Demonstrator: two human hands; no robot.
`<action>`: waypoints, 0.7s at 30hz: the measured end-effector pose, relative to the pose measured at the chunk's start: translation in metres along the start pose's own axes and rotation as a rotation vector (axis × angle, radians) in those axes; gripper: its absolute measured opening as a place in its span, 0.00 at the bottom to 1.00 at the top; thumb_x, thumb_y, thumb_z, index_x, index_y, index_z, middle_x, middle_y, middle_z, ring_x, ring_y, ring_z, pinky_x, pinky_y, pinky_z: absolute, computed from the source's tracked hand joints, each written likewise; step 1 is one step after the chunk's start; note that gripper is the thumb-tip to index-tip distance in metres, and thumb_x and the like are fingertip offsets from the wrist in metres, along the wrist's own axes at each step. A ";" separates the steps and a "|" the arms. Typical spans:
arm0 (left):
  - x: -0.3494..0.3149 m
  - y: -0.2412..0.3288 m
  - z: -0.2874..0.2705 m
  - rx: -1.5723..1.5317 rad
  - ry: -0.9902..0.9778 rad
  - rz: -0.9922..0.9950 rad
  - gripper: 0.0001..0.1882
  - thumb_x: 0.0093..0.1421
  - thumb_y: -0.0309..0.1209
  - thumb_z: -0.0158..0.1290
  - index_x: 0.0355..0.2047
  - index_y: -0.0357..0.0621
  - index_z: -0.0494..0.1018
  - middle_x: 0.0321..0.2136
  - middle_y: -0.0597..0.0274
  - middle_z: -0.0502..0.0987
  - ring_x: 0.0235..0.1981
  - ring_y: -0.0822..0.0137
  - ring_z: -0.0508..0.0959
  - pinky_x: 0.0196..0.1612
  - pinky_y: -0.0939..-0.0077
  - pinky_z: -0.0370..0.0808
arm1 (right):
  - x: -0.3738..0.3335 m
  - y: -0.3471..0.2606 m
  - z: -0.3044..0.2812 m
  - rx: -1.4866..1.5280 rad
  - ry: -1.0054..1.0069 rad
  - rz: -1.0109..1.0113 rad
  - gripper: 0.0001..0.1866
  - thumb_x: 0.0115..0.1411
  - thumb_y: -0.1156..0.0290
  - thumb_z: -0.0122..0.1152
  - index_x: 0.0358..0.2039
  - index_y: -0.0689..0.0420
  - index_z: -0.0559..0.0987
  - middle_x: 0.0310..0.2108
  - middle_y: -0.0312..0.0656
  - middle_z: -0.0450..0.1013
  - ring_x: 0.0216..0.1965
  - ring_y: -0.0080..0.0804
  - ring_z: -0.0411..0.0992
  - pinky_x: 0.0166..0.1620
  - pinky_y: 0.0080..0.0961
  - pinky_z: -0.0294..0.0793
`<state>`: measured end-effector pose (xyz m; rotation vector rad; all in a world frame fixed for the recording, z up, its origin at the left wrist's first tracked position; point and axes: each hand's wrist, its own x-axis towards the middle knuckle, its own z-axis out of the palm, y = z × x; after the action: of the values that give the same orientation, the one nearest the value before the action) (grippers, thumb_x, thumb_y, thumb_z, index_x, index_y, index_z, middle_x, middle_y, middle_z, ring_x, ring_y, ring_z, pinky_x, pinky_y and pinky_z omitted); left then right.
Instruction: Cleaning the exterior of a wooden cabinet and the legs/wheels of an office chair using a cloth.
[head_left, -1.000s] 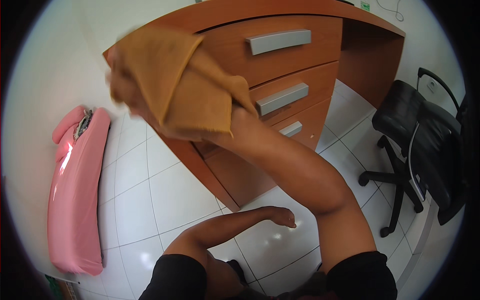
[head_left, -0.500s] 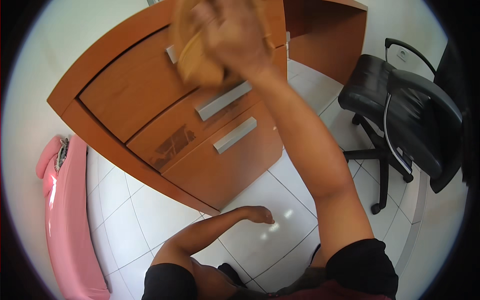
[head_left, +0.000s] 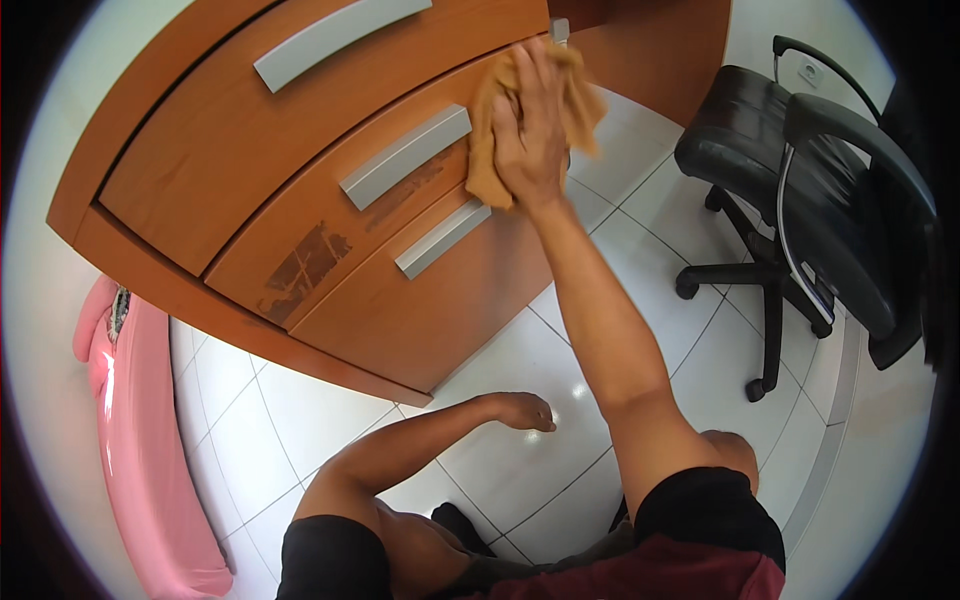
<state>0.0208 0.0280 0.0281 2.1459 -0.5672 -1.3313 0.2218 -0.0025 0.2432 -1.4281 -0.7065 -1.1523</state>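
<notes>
My right hand (head_left: 535,150) lies over a tan-yellow cloth (head_left: 490,165), pressing it against the upper right part of a brown wooden drawer cabinet (head_left: 440,310). The fingers point away from me, and the cloth's loose right end is blurred, hanging past the cabinet's edge. Beside the cloth sit a middle silver drawer handle (head_left: 408,158) and a lower handle (head_left: 445,238); a larger handle (head_left: 335,42) is on the top drawer. My left hand (head_left: 524,410) is curled in front of the cabinet, above the floor, with nothing visible in it.
Dark worn patches (head_left: 310,262) mark the middle drawer front. A black office chair (head_left: 800,210) on castors stands at right. Along the left wall stands something long and pink (head_left: 150,430). White tiles (head_left: 560,460) cover the floor.
My right hand has carried the cloth right and downward, from over the drawer fronts to the cabinet's right side. The handles show more fully now. My left hand stays curled, almost still.
</notes>
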 end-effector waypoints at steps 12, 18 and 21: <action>-0.013 -0.029 0.015 -0.119 -0.056 -0.072 0.25 0.57 0.47 0.44 0.45 0.40 0.69 0.44 0.55 0.72 0.46 0.60 0.70 0.48 0.70 0.66 | 0.086 -0.044 0.006 0.654 -0.247 -0.244 0.31 0.59 0.69 0.48 0.59 0.65 0.50 0.60 0.56 0.48 0.62 0.46 0.46 0.61 0.32 0.46; -0.013 -0.015 0.008 -0.153 -0.021 -0.086 0.26 0.57 0.48 0.45 0.46 0.40 0.68 0.45 0.54 0.71 0.46 0.60 0.69 0.48 0.70 0.66 | 0.084 -0.003 0.011 0.182 0.139 -0.097 0.27 0.57 0.68 0.50 0.55 0.64 0.58 0.57 0.55 0.52 0.57 0.47 0.55 0.61 0.36 0.48; -0.008 -0.028 0.016 -0.203 -0.044 -0.073 0.26 0.56 0.48 0.46 0.47 0.39 0.67 0.45 0.53 0.71 0.48 0.60 0.69 0.49 0.70 0.65 | 0.076 -0.010 0.010 0.233 0.198 -0.037 0.23 0.55 0.69 0.52 0.50 0.63 0.61 0.53 0.53 0.56 0.53 0.47 0.59 0.57 0.36 0.51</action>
<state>0.0050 0.0512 0.0098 1.9926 -0.3564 -1.4146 0.2417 -0.0046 0.3178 -1.0940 -0.7045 -1.1801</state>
